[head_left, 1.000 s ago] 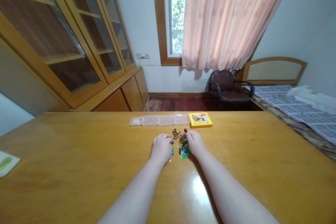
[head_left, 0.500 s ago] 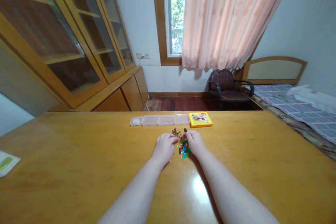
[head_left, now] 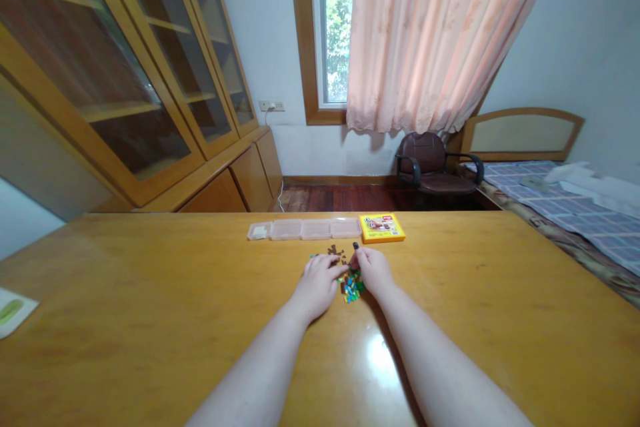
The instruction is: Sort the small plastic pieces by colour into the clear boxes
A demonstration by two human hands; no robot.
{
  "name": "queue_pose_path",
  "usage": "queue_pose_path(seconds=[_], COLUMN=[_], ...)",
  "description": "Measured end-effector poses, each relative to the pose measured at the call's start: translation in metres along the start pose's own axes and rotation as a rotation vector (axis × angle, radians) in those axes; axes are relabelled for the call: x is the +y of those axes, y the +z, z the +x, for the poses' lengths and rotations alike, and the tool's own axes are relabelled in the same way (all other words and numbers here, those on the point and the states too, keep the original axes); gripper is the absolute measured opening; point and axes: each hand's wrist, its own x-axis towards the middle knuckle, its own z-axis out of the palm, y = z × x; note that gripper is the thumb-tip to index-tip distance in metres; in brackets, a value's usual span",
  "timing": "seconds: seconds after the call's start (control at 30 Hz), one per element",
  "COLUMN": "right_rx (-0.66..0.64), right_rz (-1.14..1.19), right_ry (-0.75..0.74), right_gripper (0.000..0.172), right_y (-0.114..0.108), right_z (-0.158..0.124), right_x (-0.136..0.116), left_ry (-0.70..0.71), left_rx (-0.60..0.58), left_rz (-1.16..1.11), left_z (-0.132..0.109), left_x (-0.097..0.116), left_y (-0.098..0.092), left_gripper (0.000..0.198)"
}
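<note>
My right hand (head_left: 374,271) is closed, with a small black building block (head_left: 356,245) poking up from its fingers. Beside it, my left hand (head_left: 318,284) reaches over the tabletop with its fingers stretched out and apart, the fingertips at the edge of the loose pieces. Between the two hands lies a mixed heap of small coloured building blocks (head_left: 352,288), blue, green, yellow and brown. Just beyond the fingers, small brown blocks (head_left: 335,251) are scattered. Some pieces are hidden under the hands and are too small to make out singly.
Clear plastic compartment trays (head_left: 316,229) stand in a row near the far edge of the wooden table (head_left: 150,320). A yellow box (head_left: 383,228) lies at their right end. A white and green item (head_left: 14,311) is at the left edge. Behind the table stands an office chair (head_left: 430,163).
My left hand has shifted slightly right and away from me, its fingers now reaching over the near pieces. The black block in my right hand has risen slightly and stands more upright.
</note>
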Motion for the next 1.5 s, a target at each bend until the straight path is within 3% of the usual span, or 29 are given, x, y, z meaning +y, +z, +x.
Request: queue_pose_path(seconds=[0.23, 0.53, 0.7, 1.03, 1.17, 1.3, 1.5], right_rx=[0.080, 0.031, -0.014, 0.042, 0.081, 0.084, -0.011], right_rz=[-0.076, -0.077, -0.046, -0.179, -0.205, -0.201, -0.137], right_ry=[0.087, 0.075, 0.036, -0.008, 0.043, -0.019, -0.084], right_gripper=[0.045, 0.049, 0.049, 0.042, 0.044, 0.042, 0.040], right_y=[-0.0025, -0.0012, 0.0010, -0.0033, -0.0058, -0.0053, 0.0004], right_z=[0.0020, 0.0001, -0.0002, 0.0031, 0.0030, 0.0027, 0.0021], right_x=[0.0047, 0.0002, 0.0006, -0.0012, -0.0021, -0.0018, 0.0012], left_ry=[0.005, -0.010, -0.019, -0.022, -0.037, -0.070, 0.016], left_rx=[0.005, -0.010, 0.012, -0.008, 0.050, 0.133, 0.139], left_rz=[0.007, 0.014, 0.033, 0.050, 0.049, 0.040, -0.026], left_z=[0.0010, 0.0000, 0.0004, -0.0007, -0.0001, 0.0014, 0.0020], left_x=[-0.0014, -0.0012, -0.0034, -0.0025, -0.0021, -0.0033, -0.0032], left_y=[0.0029, 0.0032, 0.0042, 0.0062, 0.0036, -0.0002, 0.0003], left_gripper=[0.034, 0.042, 0.035, 0.040, 0.032, 0.023, 0.028])
